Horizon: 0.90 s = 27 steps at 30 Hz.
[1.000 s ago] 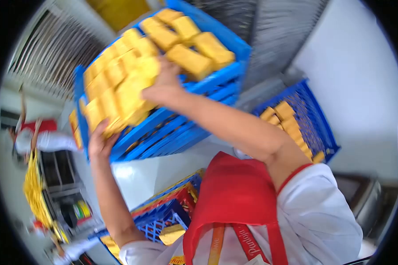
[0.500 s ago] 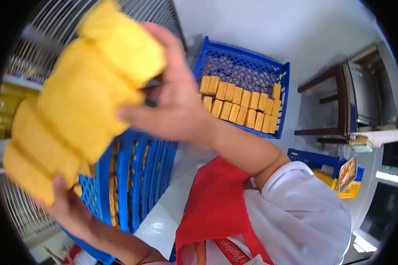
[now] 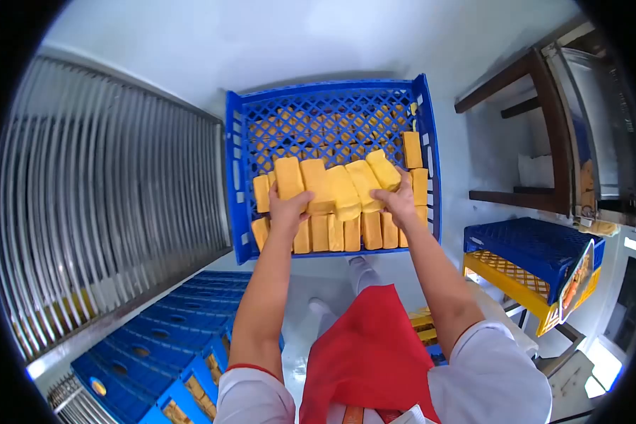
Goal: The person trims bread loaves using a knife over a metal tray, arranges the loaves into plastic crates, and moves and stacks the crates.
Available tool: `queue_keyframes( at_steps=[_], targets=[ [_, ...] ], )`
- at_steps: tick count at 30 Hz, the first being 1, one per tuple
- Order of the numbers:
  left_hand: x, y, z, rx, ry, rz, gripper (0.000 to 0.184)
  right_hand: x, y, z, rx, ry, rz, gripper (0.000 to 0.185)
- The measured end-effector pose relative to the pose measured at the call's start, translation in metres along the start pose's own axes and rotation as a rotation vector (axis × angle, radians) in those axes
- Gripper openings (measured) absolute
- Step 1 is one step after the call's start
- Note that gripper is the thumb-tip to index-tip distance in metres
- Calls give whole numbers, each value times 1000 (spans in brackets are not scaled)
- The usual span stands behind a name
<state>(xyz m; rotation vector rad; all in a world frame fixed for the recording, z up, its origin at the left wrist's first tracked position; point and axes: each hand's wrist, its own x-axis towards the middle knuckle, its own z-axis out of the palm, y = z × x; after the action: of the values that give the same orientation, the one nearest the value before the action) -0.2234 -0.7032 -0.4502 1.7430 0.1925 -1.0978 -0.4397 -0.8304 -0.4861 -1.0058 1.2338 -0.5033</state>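
Note:
Between my two hands I hold a row of several small golden-yellow bread loaves (image 3: 342, 188), pressed side by side and slightly uneven. My left hand (image 3: 288, 210) grips the left end of the row, and my right hand (image 3: 401, 201) grips the right end. The row is over the front half of a blue plastic crate (image 3: 328, 86). Inside the crate, more loaves (image 3: 319, 234) stand in a line along the near side. A single loaf (image 3: 412, 150) stands by the right wall. My hands and the held row hide part of the loaves below.
A metal rack (image 3: 113, 205) with many bars stands at the left. Blue crates (image 3: 169, 332) holding loaves are stacked at lower left. On the right are a brown wooden frame (image 3: 558, 134) and a blue crate (image 3: 523, 244) over a yellow crate (image 3: 505, 279).
I have turned from the left side to face the blue crate. The row of loaves moved from up close at the left to over the crate, still between both hands.

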Motion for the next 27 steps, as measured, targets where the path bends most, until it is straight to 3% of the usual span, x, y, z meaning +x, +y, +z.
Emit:
queue_keyframes(
  at_steps=[5, 7, 8, 11, 13, 14, 15, 16, 17, 19, 21, 23, 24, 27],
  targets=[
    [94, -22, 74, -28, -99, 17, 91, 106, 18, -33, -166, 86, -43, 94],
    [131, -26, 93, -53, -162, 100, 92, 140, 23, -40, -151, 97, -122, 94],
    [146, -30, 102, -49, -163, 83, 92, 171, 51, -47, -131, 101, -288, 95],
    [201, -56, 118, -147, -197, 170, 88, 191, 60, -47, -33, 82, -282, 98],
    [244, -88, 114, 120, -257, 218, 81, 204, 80, -55, -126, 91, -253, 98],
    [250, -95, 105, 738, -125, 296, 77, 204, 83, -60, -391, 93, -99, 94],
    [241, -89, 104, 742, -124, 285, 77, 204, 87, -67, -654, 94, 59, 92],
    [234, -84, 105, 987, -46, 229, 80, 209, 85, -71, -833, 87, 216, 93],
    [226, -78, 108, 1229, 35, 170, 85, 210, 85, -71, -834, 83, 221, 93],
    [237, -90, 112, 1151, 31, 217, 91, 189, 55, -49, -1220, 264, 130, 99],
    [237, -93, 119, 1067, 31, 279, 97, 180, 54, -27, -1308, 210, -9, 95],
    [224, -97, 128, 1116, 87, 305, 104, 176, 61, -9, -1628, -142, -65, 88],
    [211, -96, 131, 1118, 98, 310, 104, 179, 67, -8, -1633, -149, -101, 85],
    [167, -84, 137, 1496, 1, 463, 103, 188, 82, 5, -1764, -31, -34, 90]
  ],
)
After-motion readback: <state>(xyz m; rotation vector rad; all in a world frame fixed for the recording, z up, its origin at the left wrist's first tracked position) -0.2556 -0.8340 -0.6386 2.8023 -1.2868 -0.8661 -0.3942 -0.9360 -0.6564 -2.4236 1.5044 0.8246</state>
